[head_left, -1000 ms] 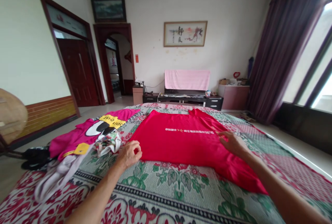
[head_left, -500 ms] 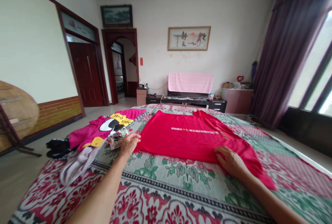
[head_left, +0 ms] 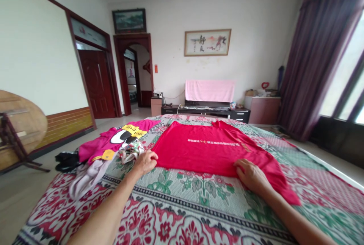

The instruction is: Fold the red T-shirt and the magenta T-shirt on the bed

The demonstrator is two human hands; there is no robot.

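Note:
A red T-shirt (head_left: 204,150) with a line of white print lies flat on the flowered bedspread (head_left: 182,207). My left hand (head_left: 145,161) is closed on the shirt's near left corner. My right hand (head_left: 250,175) pinches the near hem on the right side, fingers curled over the cloth. One red sleeve (head_left: 280,184) stretches out past my right wrist.
A magenta shirt (head_left: 113,141) with a cartoon print, a small patterned cloth (head_left: 131,151) and a pale garment (head_left: 85,178) lie at the bed's left edge. A round wooden table (head_left: 19,124) stands on its side at the left. A TV stand with a pink cover (head_left: 209,90) is against the far wall.
My right hand came back from the shirt's middle to its near hem. My left hand stayed at the near left corner and closed on it. The view has lowered slightly.

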